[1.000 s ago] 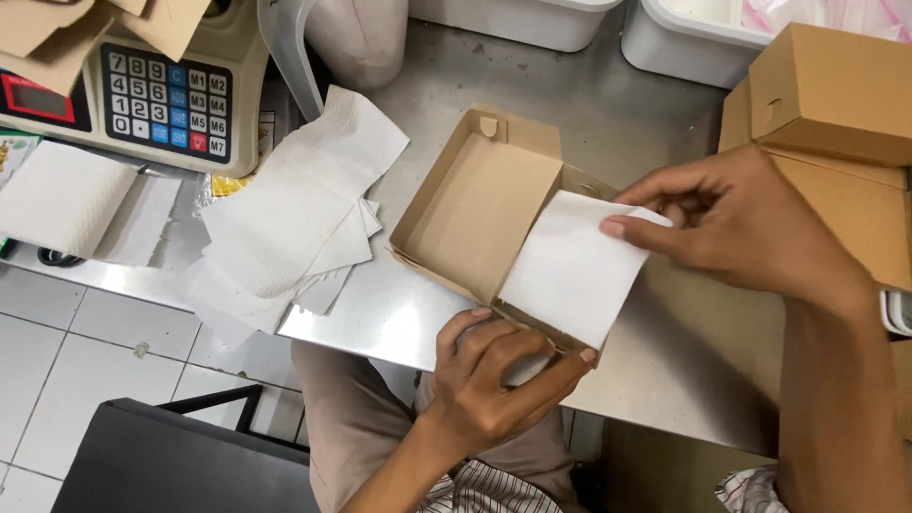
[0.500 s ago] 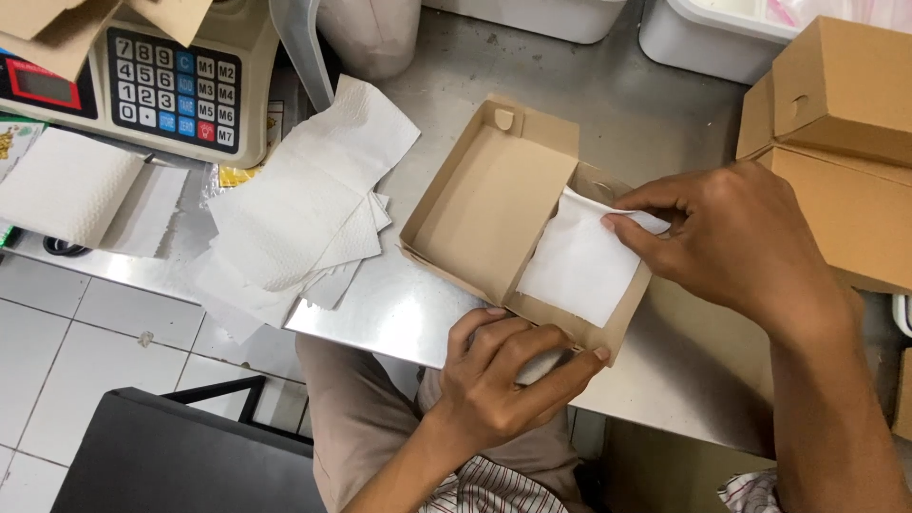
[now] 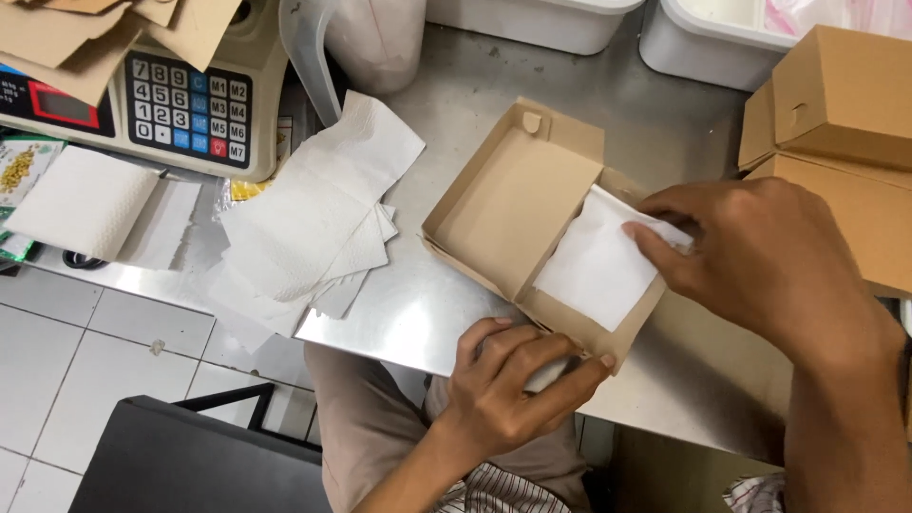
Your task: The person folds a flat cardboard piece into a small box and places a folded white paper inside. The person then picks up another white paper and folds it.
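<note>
One white paper sheet (image 3: 597, 269) lies inside the bottom half of an open brown cardboard box (image 3: 513, 204), and it tilts a bit, with its far edge riding up the box wall. The box sits near the front edge of the shiny metal table (image 3: 446, 313), with its lid laid open flat toward the back. The right hand (image 3: 760, 261) rests on the far edge of the sheet, fingers bent and pressing the paper down so it fits into the box. The left hand (image 3: 513, 380) is at the near corner of the box, fingers curled and closed on something small and pale under that corner; I cannot tell what it is. That hand seems to keep the box from sliding while the other one pushes. A loose pile of white paper sheets (image 3: 313, 223) lies just to the left of the box, close enough to grab. Behind the pile stands a weighing scale with number keys (image 3: 185, 104), with scraps of brown card (image 3: 104, 33) on top. More closed brown boxes (image 3: 841, 90) are stacked on the right, and white tubs (image 3: 712, 38) stand at the back.
</note>
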